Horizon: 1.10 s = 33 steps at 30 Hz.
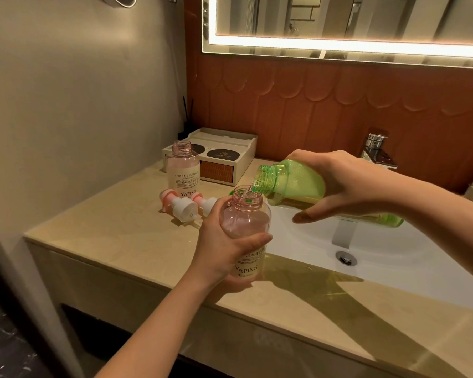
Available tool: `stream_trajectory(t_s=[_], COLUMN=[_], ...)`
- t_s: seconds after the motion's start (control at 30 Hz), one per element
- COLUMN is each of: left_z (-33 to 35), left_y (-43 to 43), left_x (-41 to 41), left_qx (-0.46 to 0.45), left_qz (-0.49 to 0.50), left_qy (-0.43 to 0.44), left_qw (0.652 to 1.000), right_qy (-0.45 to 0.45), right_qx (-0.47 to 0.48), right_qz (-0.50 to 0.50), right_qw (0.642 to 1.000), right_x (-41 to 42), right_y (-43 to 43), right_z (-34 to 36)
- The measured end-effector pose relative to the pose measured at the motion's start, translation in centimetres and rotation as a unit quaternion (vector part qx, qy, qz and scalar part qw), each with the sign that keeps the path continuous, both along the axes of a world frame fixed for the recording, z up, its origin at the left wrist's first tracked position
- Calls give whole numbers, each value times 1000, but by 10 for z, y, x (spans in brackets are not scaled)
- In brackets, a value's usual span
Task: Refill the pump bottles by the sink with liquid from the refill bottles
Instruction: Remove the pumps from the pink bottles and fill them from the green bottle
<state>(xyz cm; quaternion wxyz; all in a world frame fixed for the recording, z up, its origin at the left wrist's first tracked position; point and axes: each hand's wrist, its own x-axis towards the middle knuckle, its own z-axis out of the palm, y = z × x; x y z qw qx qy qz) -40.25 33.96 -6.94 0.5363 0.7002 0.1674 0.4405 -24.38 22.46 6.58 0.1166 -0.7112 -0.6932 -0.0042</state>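
**Green refill tipped into hand-held pink bottle**

Left thumb [254,239] lies across the front of the pink pump bottle [246,225], the other fingers curled round its far side, mostly hidden. Grip is clamped on the bottle's lower half, over the label. The left hand [219,249] holds the bottle upright and clear of the surface, above the edge where counter meets basin. Neck open, no pump on it.

Right thumb [307,216] sits under the green refill bottle [301,181], with the fingers wrapped over its top. The right hand [347,184] clamps round the middle of the body. The bottle is tipped almost level, its uncapped mouth pointing left and just above the pink bottle's neck. A thin clear stream [247,190] runs from the green mouth into the pink opening. A shallow layer of liquid shows inside the pink bottle.

On the beige countertop [120,222], behind and left of the hands, a second pink bottle [183,170] stands upright, also open. Two pump heads [179,205] [205,203] lie on their sides just in front of it, side by side.

A white box [224,159] sits behind that bottle, against the wall. White basin [380,257] lies to the right, with the drain [346,258] below the green bottle. Chrome tap [377,154] shows behind the right hand. Lit mirror [339,23] hangs above.
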Motion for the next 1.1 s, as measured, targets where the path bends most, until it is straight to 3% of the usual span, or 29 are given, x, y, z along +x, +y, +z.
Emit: stream_trajectory(t_s=[1.1], left_z=[-3], left_y=[3], left_x=[2], left_qx=[-5], left_qz=[2], left_qy=[-1], left_qw=[1000], right_qy=[-26], right_qx=[-15], right_qz=[-10], right_qw=[1000], right_x=[-4], right_y=[0], right_z=[6])
